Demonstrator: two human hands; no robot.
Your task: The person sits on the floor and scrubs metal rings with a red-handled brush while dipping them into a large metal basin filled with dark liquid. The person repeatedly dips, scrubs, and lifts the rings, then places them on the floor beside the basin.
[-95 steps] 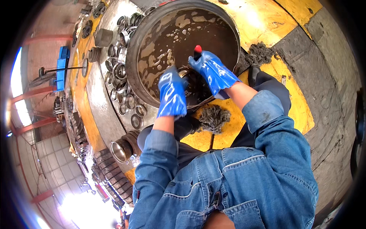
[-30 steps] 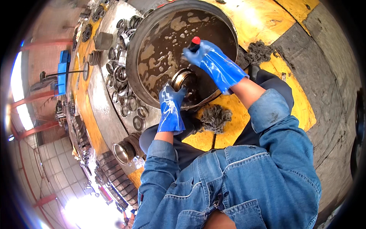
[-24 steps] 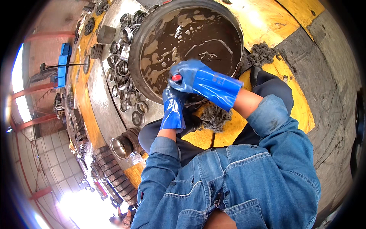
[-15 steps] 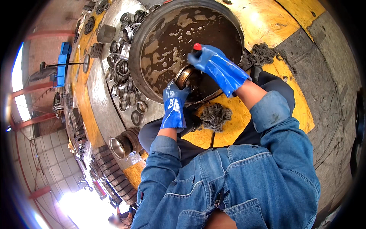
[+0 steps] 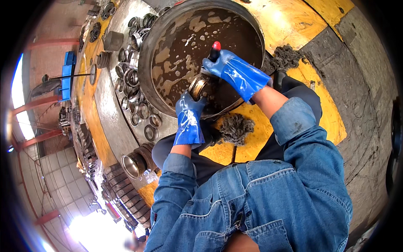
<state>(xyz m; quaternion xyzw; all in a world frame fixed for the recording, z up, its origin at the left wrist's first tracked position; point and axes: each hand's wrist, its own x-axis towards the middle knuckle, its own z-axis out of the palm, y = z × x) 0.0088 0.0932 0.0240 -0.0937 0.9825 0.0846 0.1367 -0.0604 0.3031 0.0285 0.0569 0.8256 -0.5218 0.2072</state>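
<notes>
I've got the left hand gripping a ring at the tub's 6 o'clock. Right hand, toward 1 o'clock of the ring, is clenched round a red-tipped handle. Loose rings outside, 9 o'clock.

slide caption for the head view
Gloved left hand holds a metal ring, right hand grips a red-tipped handle, at a tub of dark liquid.

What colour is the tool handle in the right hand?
Black handle with a red end; best in the head view.
</notes>
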